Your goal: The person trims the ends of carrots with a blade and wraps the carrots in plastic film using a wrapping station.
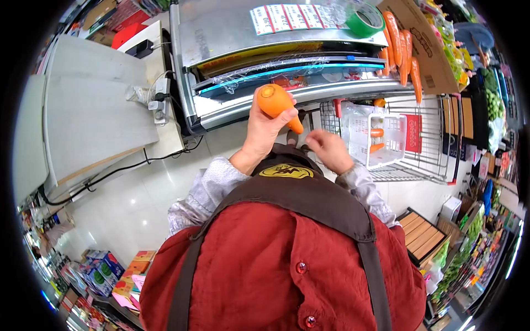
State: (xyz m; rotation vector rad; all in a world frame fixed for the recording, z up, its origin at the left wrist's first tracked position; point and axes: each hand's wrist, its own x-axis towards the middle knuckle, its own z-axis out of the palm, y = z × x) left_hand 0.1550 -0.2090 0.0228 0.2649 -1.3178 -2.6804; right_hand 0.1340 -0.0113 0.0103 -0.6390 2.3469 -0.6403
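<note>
In my left hand (259, 129) is a thick orange carrot (276, 103), its broad crown end up and its tapered tip pointing down to the right. The thumb lies across its near side, with the fingers wrapped behind. Close to the carrot's tip, but apart from it, is my right hand (329, 151); its fingers are loosely curled in and I see nothing in them. Several more carrots (406, 52) lie at the right end of the metal counter, beside a cardboard box (422, 47).
A shopping cart (425, 160) at the right carries a white plastic basket (395, 161) with carrots in it. On the metal counter (215, 25) are price labels (292, 17) and a green tape roll (365, 20). A white table (94, 105) with a power strip (160, 102) stands left.
</note>
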